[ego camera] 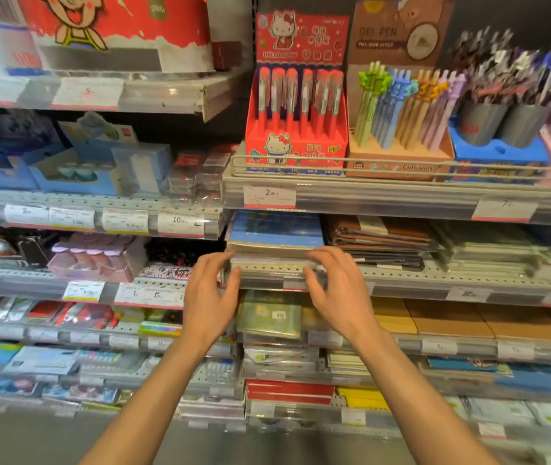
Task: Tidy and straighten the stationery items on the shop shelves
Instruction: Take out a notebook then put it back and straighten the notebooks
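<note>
Above the notebook stack [276,241] stands a red pen box [296,129].

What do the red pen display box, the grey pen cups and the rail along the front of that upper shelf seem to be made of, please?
The red pen display box looks like printed cardboard: flat folded panels with a matte cartoon print. The grey pen cups look like plastic or metal with a dull finish; blur leaves it open. The rail seems to be thin metal wire, coated pale grey, bent at its corner.
</note>
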`<state>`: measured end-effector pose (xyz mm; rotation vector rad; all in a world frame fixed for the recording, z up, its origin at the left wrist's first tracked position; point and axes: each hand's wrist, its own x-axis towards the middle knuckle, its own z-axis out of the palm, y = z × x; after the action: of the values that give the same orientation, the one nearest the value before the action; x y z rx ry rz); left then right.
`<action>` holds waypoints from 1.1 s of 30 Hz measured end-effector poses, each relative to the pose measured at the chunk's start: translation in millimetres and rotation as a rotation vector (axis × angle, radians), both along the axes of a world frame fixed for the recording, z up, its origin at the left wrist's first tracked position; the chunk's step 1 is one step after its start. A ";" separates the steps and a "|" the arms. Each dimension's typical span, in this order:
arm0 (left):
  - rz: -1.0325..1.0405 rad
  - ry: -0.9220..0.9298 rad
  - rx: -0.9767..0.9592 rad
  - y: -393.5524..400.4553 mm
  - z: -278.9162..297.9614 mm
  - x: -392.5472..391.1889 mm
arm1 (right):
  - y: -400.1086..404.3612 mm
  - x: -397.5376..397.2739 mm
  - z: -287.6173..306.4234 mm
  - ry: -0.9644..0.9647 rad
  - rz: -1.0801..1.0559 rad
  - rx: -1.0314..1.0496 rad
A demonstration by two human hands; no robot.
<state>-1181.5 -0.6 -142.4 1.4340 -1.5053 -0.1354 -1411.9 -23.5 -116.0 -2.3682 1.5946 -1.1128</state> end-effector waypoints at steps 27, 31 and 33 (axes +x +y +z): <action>-0.060 -0.017 0.586 -62.5 -145.2 -25.9 | -64.7 38.0 -176.1 -0.450 -0.375 0.742; -0.068 0.069 0.503 -56.2 -138.2 -28.5 | -64.5 33.0 -170.5 -0.483 -0.396 0.768; -0.070 0.171 0.496 -51.5 -136.9 -31.2 | -61.4 25.2 -169.0 -0.459 -0.403 0.787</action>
<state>-1212.7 -52.2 -279.2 1.7025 -1.4373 -0.6976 -1386.7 -84.9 -285.0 -1.2404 1.8846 -0.7705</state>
